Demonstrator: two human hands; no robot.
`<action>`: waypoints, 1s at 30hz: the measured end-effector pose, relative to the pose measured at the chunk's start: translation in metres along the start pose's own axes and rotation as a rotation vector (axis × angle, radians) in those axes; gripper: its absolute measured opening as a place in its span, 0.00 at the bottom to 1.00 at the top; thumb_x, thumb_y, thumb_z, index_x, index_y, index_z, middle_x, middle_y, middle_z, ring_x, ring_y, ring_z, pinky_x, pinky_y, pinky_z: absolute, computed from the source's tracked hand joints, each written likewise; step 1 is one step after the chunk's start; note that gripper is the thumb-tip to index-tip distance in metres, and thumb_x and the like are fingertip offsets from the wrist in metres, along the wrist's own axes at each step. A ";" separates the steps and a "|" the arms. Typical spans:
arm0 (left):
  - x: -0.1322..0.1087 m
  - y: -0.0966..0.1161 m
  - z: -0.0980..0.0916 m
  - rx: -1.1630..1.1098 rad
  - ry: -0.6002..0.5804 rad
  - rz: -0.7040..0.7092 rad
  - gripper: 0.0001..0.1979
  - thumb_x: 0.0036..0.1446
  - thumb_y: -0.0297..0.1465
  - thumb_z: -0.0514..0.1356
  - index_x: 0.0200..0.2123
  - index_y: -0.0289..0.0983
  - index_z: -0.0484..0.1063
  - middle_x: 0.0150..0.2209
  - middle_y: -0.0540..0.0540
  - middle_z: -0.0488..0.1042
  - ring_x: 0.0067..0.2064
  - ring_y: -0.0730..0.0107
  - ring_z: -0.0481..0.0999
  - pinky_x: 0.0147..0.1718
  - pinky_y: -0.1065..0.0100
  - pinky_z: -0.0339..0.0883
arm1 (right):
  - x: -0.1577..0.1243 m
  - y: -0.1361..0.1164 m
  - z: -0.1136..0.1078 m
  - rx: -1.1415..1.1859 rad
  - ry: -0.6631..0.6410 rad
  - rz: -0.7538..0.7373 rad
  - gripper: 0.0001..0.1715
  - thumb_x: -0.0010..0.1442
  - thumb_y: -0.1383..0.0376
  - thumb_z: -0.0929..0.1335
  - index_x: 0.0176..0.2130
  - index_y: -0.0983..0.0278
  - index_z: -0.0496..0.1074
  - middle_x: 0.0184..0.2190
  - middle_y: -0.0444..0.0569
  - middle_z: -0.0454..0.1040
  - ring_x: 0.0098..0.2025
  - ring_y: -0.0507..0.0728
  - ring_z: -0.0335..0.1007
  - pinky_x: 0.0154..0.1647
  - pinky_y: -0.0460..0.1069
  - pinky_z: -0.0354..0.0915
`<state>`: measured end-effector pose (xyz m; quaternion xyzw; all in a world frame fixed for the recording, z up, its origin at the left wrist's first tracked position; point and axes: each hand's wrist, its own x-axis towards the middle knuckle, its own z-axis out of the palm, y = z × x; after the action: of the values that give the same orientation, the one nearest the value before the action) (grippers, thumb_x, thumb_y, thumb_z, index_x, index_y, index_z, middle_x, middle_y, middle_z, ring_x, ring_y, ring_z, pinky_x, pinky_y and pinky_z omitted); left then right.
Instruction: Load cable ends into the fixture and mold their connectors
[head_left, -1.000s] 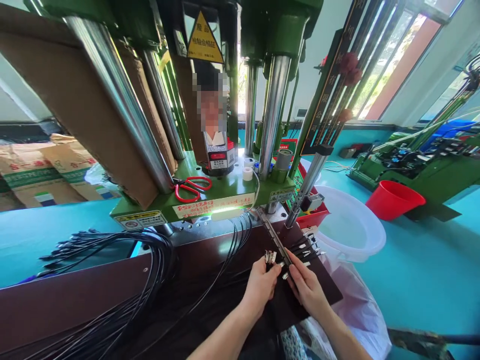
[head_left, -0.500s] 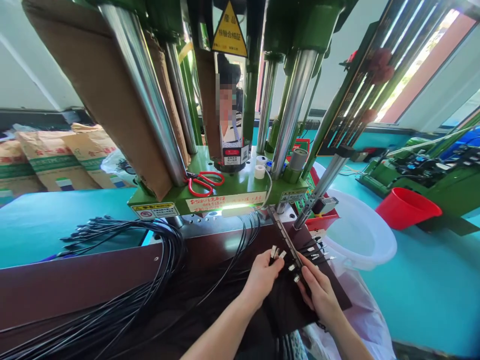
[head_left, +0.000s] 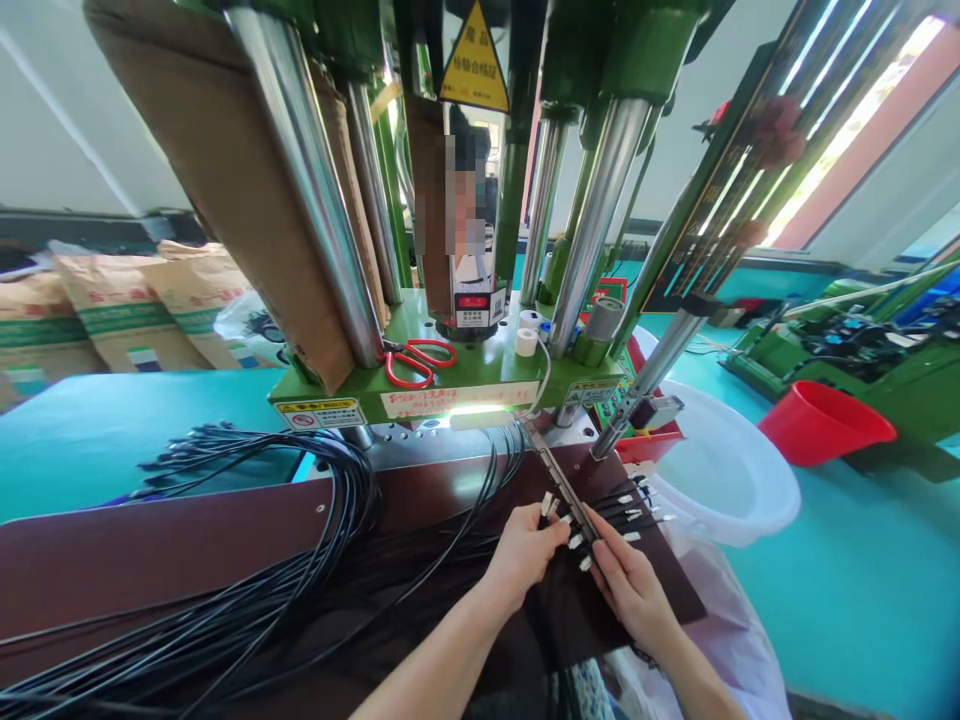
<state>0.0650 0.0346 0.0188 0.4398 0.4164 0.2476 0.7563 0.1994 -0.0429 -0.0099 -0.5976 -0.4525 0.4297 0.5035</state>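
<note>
Pinching connectors (head_left: 547, 504) in the left hand (head_left: 517, 555), a metal bar (head_left: 556, 477) in the right hand (head_left: 634, 585)
Left fingers (head_left: 552, 538) closed around the connectors, right fingers (head_left: 609, 531) around the metal bar's near end; it slants over the dark surface (head_left: 187, 530) toward the green press (head_left: 484, 365), other cable ends (head_left: 634, 514) to its right, black cables (head_left: 300, 592) to its left, red-handled scissors (head_left: 416, 361) on the press

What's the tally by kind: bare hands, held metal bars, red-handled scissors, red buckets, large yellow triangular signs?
Bare hands, left hand and right hand: 2
Long, narrow metal bar, held: 1
Red-handled scissors: 1
Red plastic bucket: 1
Large yellow triangular sign: 1
Total: 6
</note>
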 end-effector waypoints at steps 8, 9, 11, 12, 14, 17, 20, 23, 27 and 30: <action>0.003 0.004 -0.005 -0.223 0.218 0.264 0.18 0.48 0.47 0.54 0.24 0.38 0.57 0.16 0.59 0.53 0.15 0.83 0.53 0.13 0.78 0.50 | -0.003 -0.002 -0.001 0.195 0.124 0.165 0.36 0.53 0.47 0.65 0.56 0.60 0.61 0.16 0.37 0.59 0.14 0.44 0.49 0.10 0.38 0.46; 0.002 0.005 -0.007 -0.253 0.228 0.239 0.18 0.49 0.47 0.54 0.24 0.39 0.55 0.15 0.61 0.49 0.15 0.84 0.48 0.12 0.79 0.45 | -0.003 -0.003 -0.002 0.196 0.121 0.165 0.36 0.53 0.47 0.65 0.56 0.60 0.61 0.15 0.37 0.58 0.13 0.44 0.48 0.09 0.38 0.44; -0.001 0.007 -0.008 -0.250 0.186 0.177 0.18 0.50 0.47 0.52 0.25 0.40 0.52 0.15 0.61 0.46 0.14 0.84 0.42 0.11 0.79 0.37 | -0.003 -0.004 -0.003 0.190 0.115 0.159 0.34 0.53 0.48 0.66 0.54 0.60 0.62 0.15 0.37 0.59 0.12 0.43 0.48 0.09 0.38 0.44; -0.003 0.007 -0.008 -0.222 0.150 0.158 0.17 0.51 0.47 0.51 0.26 0.41 0.51 0.15 0.61 0.47 0.14 0.84 0.41 0.11 0.79 0.35 | -0.002 -0.005 -0.003 0.184 0.112 0.154 0.33 0.53 0.48 0.66 0.54 0.60 0.64 0.15 0.37 0.59 0.12 0.43 0.48 0.09 0.38 0.44; -0.005 0.007 -0.006 -0.160 0.088 0.139 0.16 0.52 0.47 0.51 0.26 0.41 0.52 0.16 0.61 0.49 0.14 0.84 0.42 0.11 0.79 0.33 | -0.002 -0.006 -0.003 0.168 0.110 0.148 0.32 0.52 0.48 0.66 0.53 0.60 0.65 0.14 0.37 0.59 0.12 0.43 0.48 0.09 0.38 0.43; -0.004 0.007 -0.002 -0.114 0.056 0.111 0.16 0.49 0.44 0.56 0.25 0.40 0.54 0.15 0.62 0.49 0.13 0.86 0.43 0.10 0.79 0.34 | -0.002 -0.008 -0.002 0.148 0.089 0.157 0.35 0.51 0.46 0.67 0.53 0.61 0.65 0.13 0.37 0.58 0.11 0.44 0.47 0.08 0.39 0.42; -0.002 0.007 -0.001 -0.144 0.105 0.088 0.16 0.45 0.41 0.59 0.23 0.38 0.56 0.13 0.62 0.48 0.13 0.87 0.43 0.10 0.78 0.35 | -0.003 -0.009 -0.003 0.134 0.037 0.141 0.34 0.53 0.47 0.65 0.54 0.62 0.64 0.13 0.36 0.56 0.12 0.44 0.46 0.09 0.40 0.43; 0.000 0.007 -0.003 -0.189 0.126 0.084 0.17 0.43 0.41 0.61 0.23 0.38 0.57 0.12 0.63 0.48 0.13 0.86 0.43 0.10 0.78 0.35 | -0.003 -0.007 -0.005 0.100 -0.025 0.114 0.33 0.56 0.49 0.63 0.56 0.63 0.62 0.13 0.36 0.53 0.12 0.44 0.45 0.11 0.40 0.43; 0.000 0.004 -0.006 -0.208 0.130 0.066 0.18 0.40 0.42 0.62 0.22 0.38 0.57 0.10 0.63 0.48 0.12 0.86 0.43 0.10 0.78 0.34 | -0.002 -0.003 -0.006 -0.005 -0.092 0.059 0.33 0.60 0.50 0.60 0.58 0.65 0.58 0.16 0.38 0.55 0.15 0.46 0.47 0.12 0.42 0.45; 0.000 0.001 -0.006 -0.199 0.176 0.092 0.19 0.40 0.43 0.63 0.22 0.39 0.56 0.10 0.63 0.47 0.11 0.86 0.43 0.10 0.77 0.35 | -0.002 -0.004 -0.005 -0.150 -0.122 -0.068 0.30 0.61 0.54 0.60 0.58 0.65 0.58 0.17 0.39 0.57 0.18 0.48 0.51 0.17 0.43 0.49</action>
<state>0.0598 0.0385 0.0182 0.3578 0.4341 0.3596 0.7445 0.2029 -0.0456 -0.0057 -0.5907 -0.5334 0.4126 0.4432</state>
